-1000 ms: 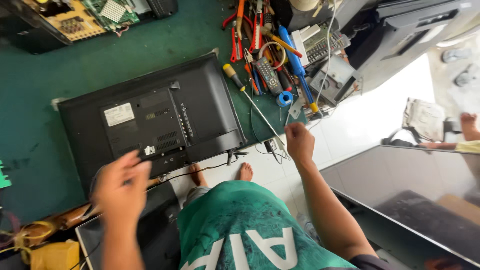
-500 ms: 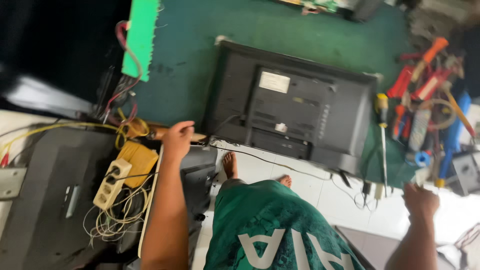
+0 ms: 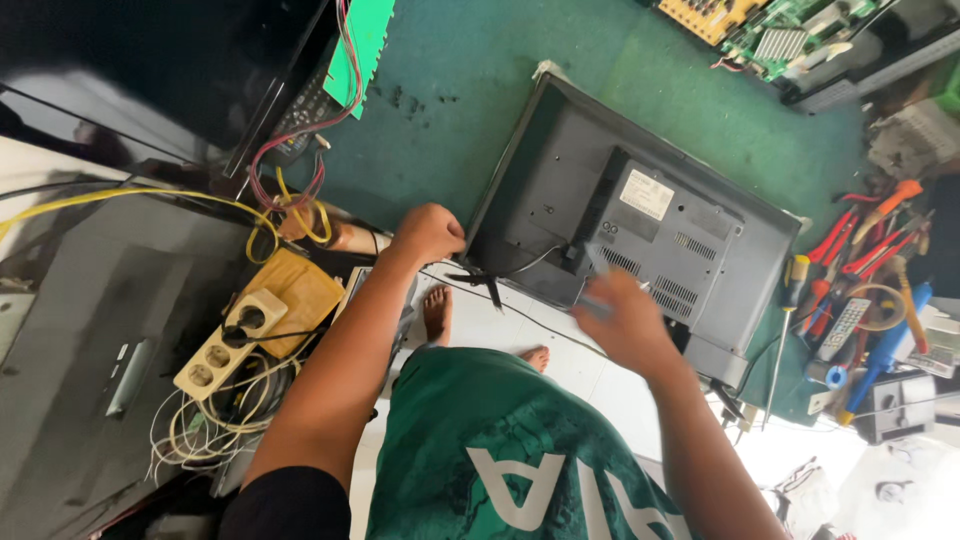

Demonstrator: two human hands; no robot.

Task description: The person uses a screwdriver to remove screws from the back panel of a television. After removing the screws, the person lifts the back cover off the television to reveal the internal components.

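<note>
Nearest, a green shirt (image 3: 520, 450) and bare feet on a white floor (image 3: 520, 330) are seen. The left hand (image 3: 428, 232) is closed in a loose fist against the near left corner of the television (image 3: 620, 215), which lies back-up on the green mat (image 3: 500, 90); nothing separate is seen held. The right hand (image 3: 620, 318) is blurred over the set's near edge, its fingers curled, a grasp cannot be told. The back cover is still on; no opening is shown. Left of the fingers a power strip (image 3: 235, 340) lies; right of them, tools (image 3: 860, 250); beyond, circuit boards (image 3: 760, 25).
</note>
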